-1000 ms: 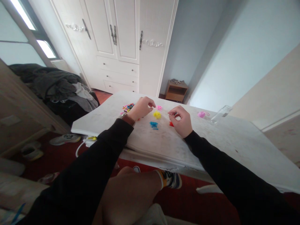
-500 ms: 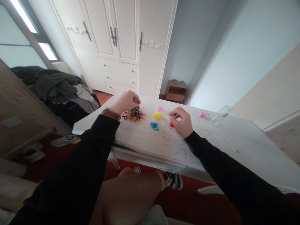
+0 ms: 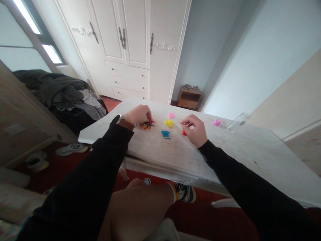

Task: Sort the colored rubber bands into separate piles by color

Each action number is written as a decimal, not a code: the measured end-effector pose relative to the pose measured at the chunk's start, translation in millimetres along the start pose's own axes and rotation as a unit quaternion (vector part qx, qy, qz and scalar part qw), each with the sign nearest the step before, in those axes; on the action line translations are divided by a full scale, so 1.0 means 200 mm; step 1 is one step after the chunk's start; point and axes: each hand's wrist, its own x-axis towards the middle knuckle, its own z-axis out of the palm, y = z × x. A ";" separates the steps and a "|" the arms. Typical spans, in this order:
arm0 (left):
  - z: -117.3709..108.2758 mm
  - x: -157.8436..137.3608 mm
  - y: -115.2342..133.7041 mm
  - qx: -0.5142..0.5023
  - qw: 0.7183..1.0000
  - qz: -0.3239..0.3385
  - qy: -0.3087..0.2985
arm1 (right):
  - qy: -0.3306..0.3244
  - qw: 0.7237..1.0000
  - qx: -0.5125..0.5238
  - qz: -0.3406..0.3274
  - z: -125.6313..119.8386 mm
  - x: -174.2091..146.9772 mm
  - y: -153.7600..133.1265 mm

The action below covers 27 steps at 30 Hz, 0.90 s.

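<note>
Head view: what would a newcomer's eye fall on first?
Probably the pink pile, yellow pile and blue pile, bright on the pale table between the hands. Next come the mixed pile at the left hand and the red pile, partly hidden by the right hand.

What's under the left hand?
Part of a multicoloured pile shows beneath the left hand, on the white table. Whatever lies directly behind the hand is covered, so the pile's full extent can't be seen.
</note>
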 end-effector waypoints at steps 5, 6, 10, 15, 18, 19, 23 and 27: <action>0.01 0.01 -0.01 0.024 1.000 -0.016 0.011 | -0.004 1.000 -0.001 0.002 0.00 0.00 -0.01; 0.00 0.01 -0.01 0.031 0.999 -0.021 0.011 | -0.004 1.000 0.000 0.002 0.00 0.00 -0.01; -0.01 0.01 -0.02 0.056 0.998 -0.030 0.017 | -0.004 1.000 0.003 0.002 0.00 0.00 0.00; -0.03 0.00 -0.02 0.043 0.998 -0.011 0.046 | -0.012 1.000 0.003 0.007 -0.01 0.00 0.00; -0.04 0.00 -0.01 0.025 0.998 0.003 0.055 | -0.017 1.000 -0.001 0.013 -0.01 0.00 0.00; -0.04 0.00 0.00 0.019 0.998 0.005 0.054 | -0.019 1.000 -0.002 0.015 -0.01 0.00 0.00; -0.03 -0.01 0.03 -0.005 0.999 0.018 0.047 | -0.020 1.000 0.001 0.012 -0.01 0.00 0.00; 0.00 0.00 0.03 -0.021 0.998 0.031 0.046 | -0.024 1.000 0.005 0.008 0.00 0.00 0.00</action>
